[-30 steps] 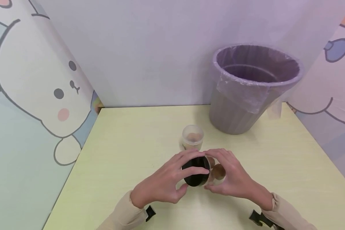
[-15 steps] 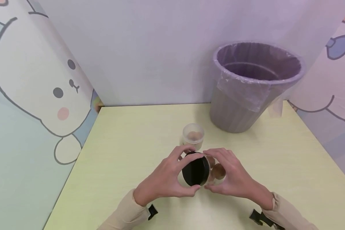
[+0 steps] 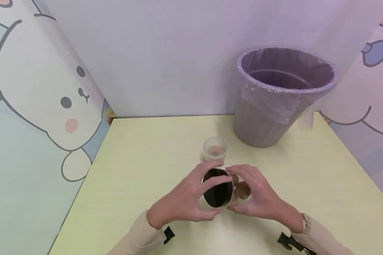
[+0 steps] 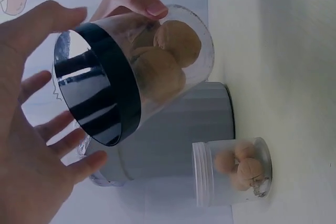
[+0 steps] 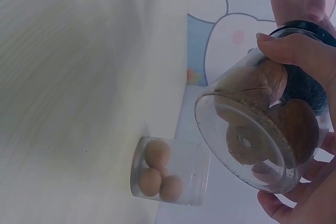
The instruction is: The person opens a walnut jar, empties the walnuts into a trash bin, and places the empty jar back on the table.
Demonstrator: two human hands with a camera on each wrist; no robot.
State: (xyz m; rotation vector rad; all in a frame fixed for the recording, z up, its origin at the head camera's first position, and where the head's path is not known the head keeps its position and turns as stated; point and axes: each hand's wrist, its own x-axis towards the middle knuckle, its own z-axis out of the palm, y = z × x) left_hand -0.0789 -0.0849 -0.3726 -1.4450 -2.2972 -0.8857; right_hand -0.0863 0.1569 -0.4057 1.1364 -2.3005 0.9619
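A clear jar (image 5: pixel 247 129) with several brown, walnut-like balls is held tilted above the table, its black lid (image 3: pixel 217 193) facing left. My right hand (image 3: pixel 262 195) grips the clear body, thumb on one side and fingers on the other. Around the lid, my left hand (image 3: pixel 186 199) is spread: in the left wrist view its fingers (image 4: pixel 86 166) are parted beside the black top (image 4: pixel 92 90), the thumb near the rim, with no firm grip visible. Just behind stands a smaller clear jar (image 3: pixel 214 152), open at the top, also with several brown balls inside.
A large grey-purple bin (image 3: pixel 261 120) lined with a clear bag stands at the back right of the pale yellow table (image 3: pixel 146 148). Cartoon-printed panels (image 3: pixel 28 106) flank the table left and right, and a plain whitish wall (image 3: pixel 146 63) rises behind.
My left fingers, which lay across the lid one second ago, have shifted to spread around its edge, the thumb moving right along the near side. The right hand and jar have hardly moved.
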